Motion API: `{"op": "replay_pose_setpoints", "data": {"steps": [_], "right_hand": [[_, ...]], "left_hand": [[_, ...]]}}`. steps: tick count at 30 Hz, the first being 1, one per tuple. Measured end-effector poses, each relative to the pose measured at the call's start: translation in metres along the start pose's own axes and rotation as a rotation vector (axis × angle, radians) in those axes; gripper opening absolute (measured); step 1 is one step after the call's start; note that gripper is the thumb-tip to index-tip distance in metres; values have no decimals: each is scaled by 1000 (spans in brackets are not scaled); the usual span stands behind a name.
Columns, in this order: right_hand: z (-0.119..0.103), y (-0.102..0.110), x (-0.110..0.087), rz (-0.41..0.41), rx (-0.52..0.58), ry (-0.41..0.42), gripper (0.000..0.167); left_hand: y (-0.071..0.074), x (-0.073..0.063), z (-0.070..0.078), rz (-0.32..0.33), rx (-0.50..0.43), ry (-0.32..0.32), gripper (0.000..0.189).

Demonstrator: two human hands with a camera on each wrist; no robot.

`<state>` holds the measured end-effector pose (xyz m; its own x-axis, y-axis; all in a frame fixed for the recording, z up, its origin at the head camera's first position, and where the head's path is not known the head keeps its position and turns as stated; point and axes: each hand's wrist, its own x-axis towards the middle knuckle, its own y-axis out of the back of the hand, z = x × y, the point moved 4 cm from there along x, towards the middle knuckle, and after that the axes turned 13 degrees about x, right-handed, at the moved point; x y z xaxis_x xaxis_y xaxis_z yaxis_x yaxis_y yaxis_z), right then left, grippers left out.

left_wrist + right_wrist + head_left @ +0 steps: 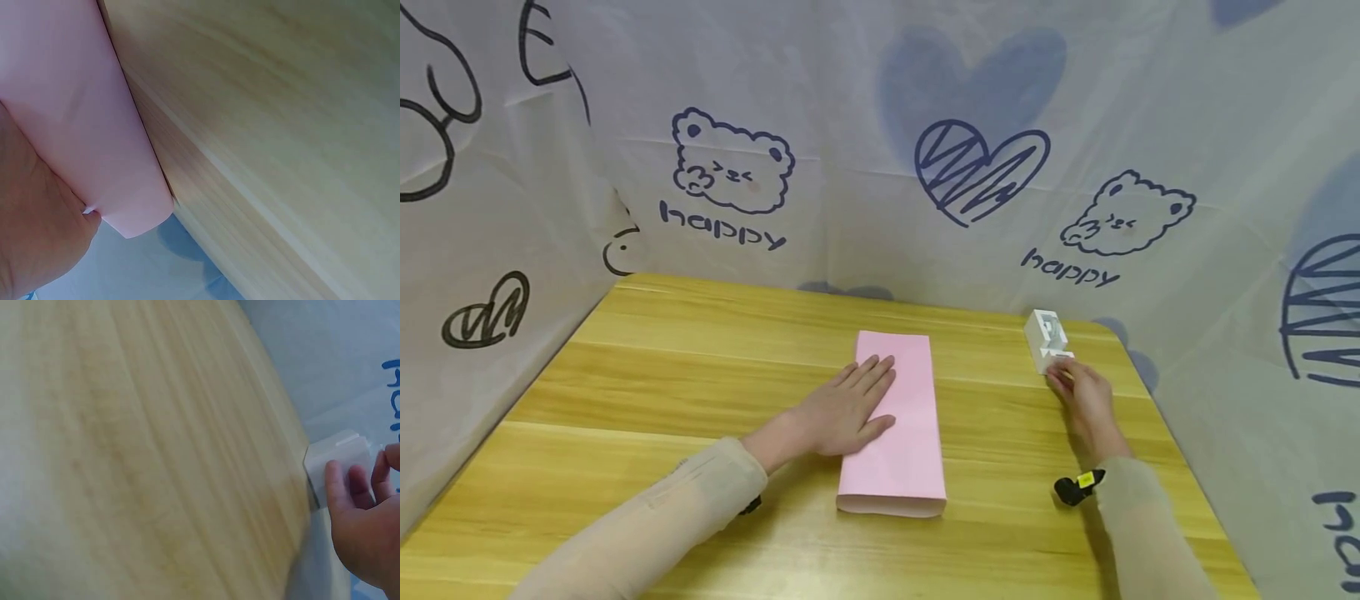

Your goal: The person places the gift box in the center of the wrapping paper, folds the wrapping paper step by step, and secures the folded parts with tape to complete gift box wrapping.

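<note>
Nearest are the person's pale sleeves, reaching in from the bottom edge, w/ a small black device w/ a yellow label by the R cuff. Next, the pink box: long, flat, rect., lying approx. mid-tbl. w/ its short near end facing the person. L hand rests flat on its L side & top; fingers straight, close tog. w/ slim gaps, thumb spread well away, all on the pink surface. Farther off, R side, the R hand is at the near end of a white block, which has a recess w/ a clear-looking part in it. R fingers bent, ≥1 tip touching the block; thumb & fingertips close tog., but can't tell what, if anything, they pinch. Block sits near the far R corner of the wood-grain table, well apart from the box. Behind, a whitish cloth hangs w/ blue hearts, bear faces & "happy" lettering.
</note>
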<state>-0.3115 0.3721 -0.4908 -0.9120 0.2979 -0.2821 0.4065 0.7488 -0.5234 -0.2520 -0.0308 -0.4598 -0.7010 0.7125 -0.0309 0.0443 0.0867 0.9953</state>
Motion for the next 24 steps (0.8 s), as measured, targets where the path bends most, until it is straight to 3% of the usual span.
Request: {"op": "replay_pose_setpoints", "data": {"steps": [7, 11, 18, 24], "right_hand": [[2, 4, 0, -5, 70, 7, 25], [5, 8, 4, -18, -36, 6, 24], [3, 12, 11, -12, -315, 24, 17], [0, 10, 15, -11, -400, -36, 16]], "left_hand": [[1, -1, 0, -3, -6, 0, 77], [1, -1, 0, -7, -1, 4, 77], [0, 1, 0, -8, 1, -1, 77], [-2, 0, -1, -11, 2, 3, 77]]}}
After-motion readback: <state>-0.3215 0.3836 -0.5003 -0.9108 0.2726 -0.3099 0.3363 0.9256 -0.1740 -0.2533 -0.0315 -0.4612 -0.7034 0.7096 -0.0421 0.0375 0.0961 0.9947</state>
